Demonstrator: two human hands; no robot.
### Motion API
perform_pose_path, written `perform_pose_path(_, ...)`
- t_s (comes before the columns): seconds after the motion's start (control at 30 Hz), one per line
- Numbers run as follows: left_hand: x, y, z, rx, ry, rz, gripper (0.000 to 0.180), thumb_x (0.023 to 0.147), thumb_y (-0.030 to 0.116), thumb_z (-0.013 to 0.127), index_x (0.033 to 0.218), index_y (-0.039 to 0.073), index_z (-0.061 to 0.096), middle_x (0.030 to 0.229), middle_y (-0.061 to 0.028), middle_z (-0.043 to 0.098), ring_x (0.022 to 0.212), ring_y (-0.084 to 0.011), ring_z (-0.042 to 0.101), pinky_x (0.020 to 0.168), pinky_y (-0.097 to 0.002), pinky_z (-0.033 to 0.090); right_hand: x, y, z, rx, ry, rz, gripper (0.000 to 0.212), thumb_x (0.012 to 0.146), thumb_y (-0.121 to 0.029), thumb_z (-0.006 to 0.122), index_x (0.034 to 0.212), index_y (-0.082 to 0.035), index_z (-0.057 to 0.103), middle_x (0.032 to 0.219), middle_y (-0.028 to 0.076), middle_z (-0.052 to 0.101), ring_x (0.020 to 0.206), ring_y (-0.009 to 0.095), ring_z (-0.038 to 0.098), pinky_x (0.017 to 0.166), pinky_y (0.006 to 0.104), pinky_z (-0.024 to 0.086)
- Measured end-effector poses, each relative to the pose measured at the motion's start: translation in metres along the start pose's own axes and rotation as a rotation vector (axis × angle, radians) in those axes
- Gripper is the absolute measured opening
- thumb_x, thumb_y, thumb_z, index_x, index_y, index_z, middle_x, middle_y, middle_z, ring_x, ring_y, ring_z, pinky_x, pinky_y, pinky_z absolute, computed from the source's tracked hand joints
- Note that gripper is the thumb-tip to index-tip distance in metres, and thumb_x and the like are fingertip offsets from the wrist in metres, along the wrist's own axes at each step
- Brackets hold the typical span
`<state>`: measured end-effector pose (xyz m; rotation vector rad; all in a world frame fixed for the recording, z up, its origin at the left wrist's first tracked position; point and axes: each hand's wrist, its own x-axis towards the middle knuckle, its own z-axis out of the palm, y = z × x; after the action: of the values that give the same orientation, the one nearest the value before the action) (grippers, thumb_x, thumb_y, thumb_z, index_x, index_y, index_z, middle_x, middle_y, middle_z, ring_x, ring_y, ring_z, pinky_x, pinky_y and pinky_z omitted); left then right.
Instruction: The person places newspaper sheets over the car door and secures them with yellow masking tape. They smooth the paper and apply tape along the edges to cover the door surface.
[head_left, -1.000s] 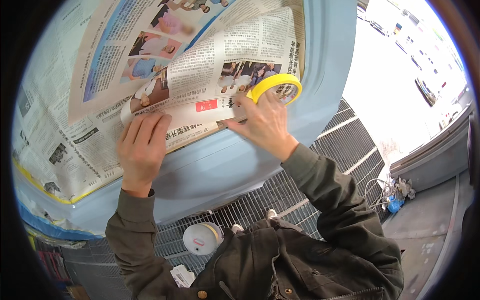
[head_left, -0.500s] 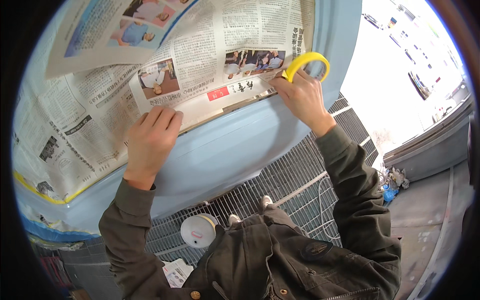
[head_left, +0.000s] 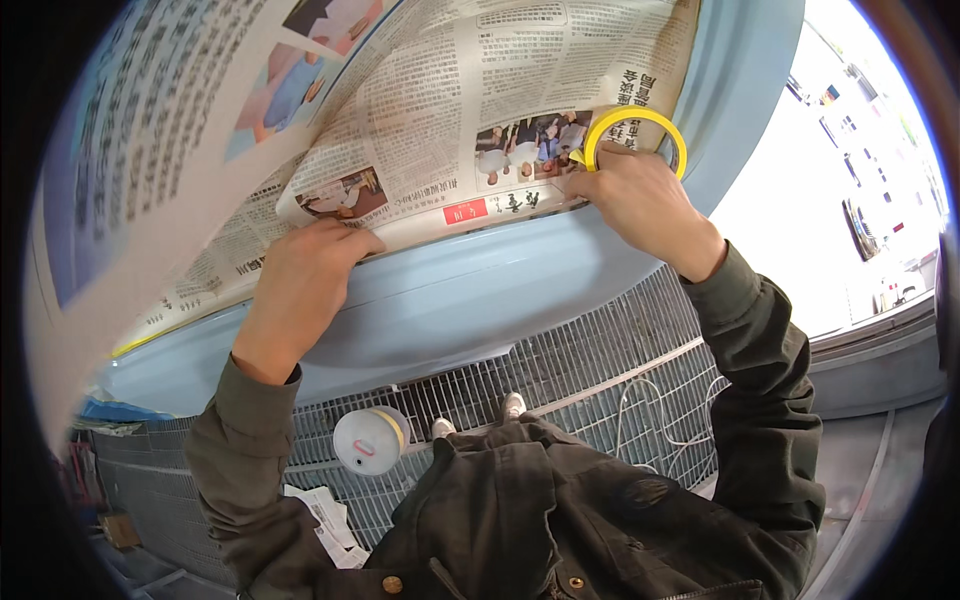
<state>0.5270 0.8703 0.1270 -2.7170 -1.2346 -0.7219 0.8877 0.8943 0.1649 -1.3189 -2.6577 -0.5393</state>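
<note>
A large newspaper sheet [head_left: 410, 130] lies over a light blue painted panel [head_left: 440, 305], its lower edge running along the panel's rim. My left hand [head_left: 305, 290] has its fingers bent onto that edge and grips the paper there. In my right hand [head_left: 655, 205] is a roll of yellow masking tape [head_left: 632, 113], standing up past the fingers. The thumb and fingertips of that hand meet the paper at the right end of the same edge. At the upper left a loose newspaper flap [head_left: 120, 130] bulges up close to me and hides part of the sheet beneath.
Below the panel is a metal grating floor [head_left: 570, 365] with my shoes on it. A white round-lidded bucket [head_left: 370, 442] stands there, near some crumpled paper [head_left: 330, 525]. A thin pale hose or cable [head_left: 655, 400] lies at the right. Strong light comes from the upper right.
The newspaper's lower edge has come down over the gap at the panel's rim, both hands staying on it. The loose flap at the left now looms larger. My view has shifted.
</note>
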Motion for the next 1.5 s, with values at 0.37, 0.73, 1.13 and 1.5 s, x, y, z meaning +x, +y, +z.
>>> perform_pose_path(0.37, 0.010, 0.000, -0.011, -0.158, -0.099, -0.146, 0.020, 0.081, -0.005, 0.067, 0.096, 0.002, 0.078, 0.089, -0.0125, 0.070, 0.084, -0.0334, 0.067, 0.076, -0.0406, 0.053, 0.002, 0.002, -0.003, 0.019, -0.080, -0.052, 0.025, 0.079, 0.001, 0.064, 0.096, -0.011, 0.079, 0.082, 0.009, 0.068, 0.093, 0.026, 0.068, 0.075, 0.0398, 0.058)
perform_pose_path(0.73, 0.023, -0.020, -0.028, -0.334, -0.315, -0.146, 0.028, 0.076, -0.008, 0.066, 0.099, -0.001, 0.079, 0.089, -0.0163, 0.076, 0.081, -0.0293, 0.071, 0.077, -0.0350, 0.056, 0.002, 0.002, -0.002, 0.011, -0.043, -0.087, 0.023, 0.079, 0.000, 0.065, 0.096, -0.008, 0.078, 0.082, 0.010, 0.068, 0.094, 0.026, 0.068, 0.077, 0.0382, 0.059)
perform_pose_path(1.13, 0.017, -0.026, -0.037, -0.343, -0.340, -0.199, 0.030, 0.076, -0.009, 0.067, 0.101, 0.001, 0.080, 0.092, -0.0142, 0.077, 0.085, -0.0246, 0.069, 0.080, -0.0343, 0.055, -0.004, -0.008, 0.000, -0.074, -0.021, -0.065, 0.015, 0.082, -0.009, 0.071, 0.095, -0.006, 0.075, 0.088, 0.011, 0.065, 0.096, 0.026, 0.065, 0.076, 0.0407, 0.057)
perform_pose_path(1.5, 0.002, -0.025, -0.021, -0.306, -0.203, -0.165, 0.021, 0.079, -0.010, 0.067, 0.095, -0.002, 0.078, 0.088, -0.0149, 0.074, 0.084, -0.0294, 0.069, 0.079, -0.0375, 0.055, -0.007, -0.008, -0.002, -0.098, 0.009, -0.094, 0.023, 0.079, -0.001, 0.067, 0.099, -0.009, 0.076, 0.088, 0.009, 0.067, 0.097, 0.025, 0.068, 0.075, 0.0376, 0.061)
